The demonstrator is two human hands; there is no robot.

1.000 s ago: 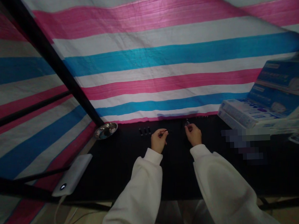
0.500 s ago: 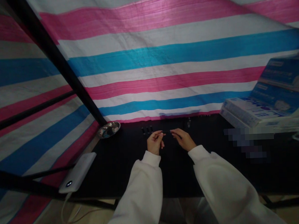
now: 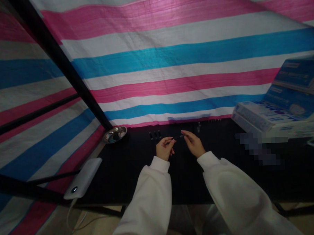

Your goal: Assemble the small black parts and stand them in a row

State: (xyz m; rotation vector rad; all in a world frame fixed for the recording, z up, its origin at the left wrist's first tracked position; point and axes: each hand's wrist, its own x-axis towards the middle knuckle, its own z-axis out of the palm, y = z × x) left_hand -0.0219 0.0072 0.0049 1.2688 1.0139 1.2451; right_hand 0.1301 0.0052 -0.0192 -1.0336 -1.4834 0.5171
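Observation:
My left hand (image 3: 164, 148) is closed in a pinch, thumb against fingers, at the left end of a thin dark stick-like piece (image 3: 178, 137) held above the black table. At the piece's right end, the fingers of my right hand (image 3: 194, 144) pinch it, with a small greyish part showing near the fingertips. Its exact kind is too small and dark to make out. Just beyond my left hand, several small black cylinders (image 3: 155, 135) stand in a short row. A small clear piece (image 3: 198, 127) is on the table behind my right hand.
A shiny metal bowl (image 3: 115, 135) sits at the table's back left. Nearer lies a white power bank (image 3: 84, 179) with a cable. Blue and white boxes (image 3: 266, 118) are stacked at right. A row of tiny pieces (image 3: 214, 120) lies by the striped sheet (image 3: 171, 87).
My right hand's fingers have lifted and shifted slightly right, so more of the dark piece shows between my hands. My left hand has moved a little to the right.

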